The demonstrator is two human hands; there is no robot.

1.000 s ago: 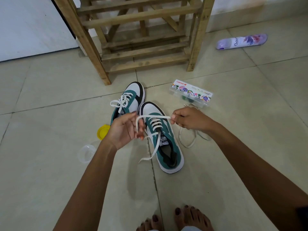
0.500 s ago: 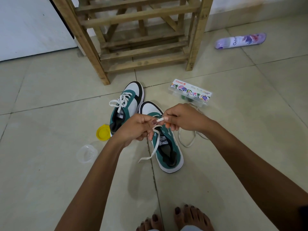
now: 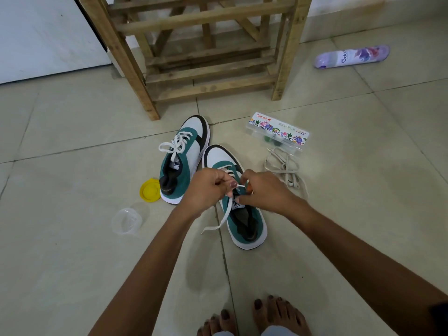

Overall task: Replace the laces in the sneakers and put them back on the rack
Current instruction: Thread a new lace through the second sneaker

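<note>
Since both ends need crossing to knot, the left hand (image 3: pixel 208 187) and right hand (image 3: pixel 263 191) pinch the white lace (image 3: pixel 224 215) above the near sneaker (image 3: pixel 244 214), with the laced one (image 3: pixel 181 161) parked at 11 o'clock, toe toward the wooden rack (image 3: pixel 201 52).

- My hands (image 3: pixel 211 187) covered the near sneaker's (image 3: pixel 244 221) eyelets and lace crossing.
- The rack's (image 3: pixel 201 76) top ran beyond the frame.

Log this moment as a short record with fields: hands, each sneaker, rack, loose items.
left hand: pinches white lace
right hand: pinches same lace
near sneaker: on floor, bow not yet tied, one lace end trailing
far sneaker: on floor, laced, bow tied
rack: no sneakers visible on it
loose items: old laces, paint box, yellow lid, clear cup, spray can
</note>
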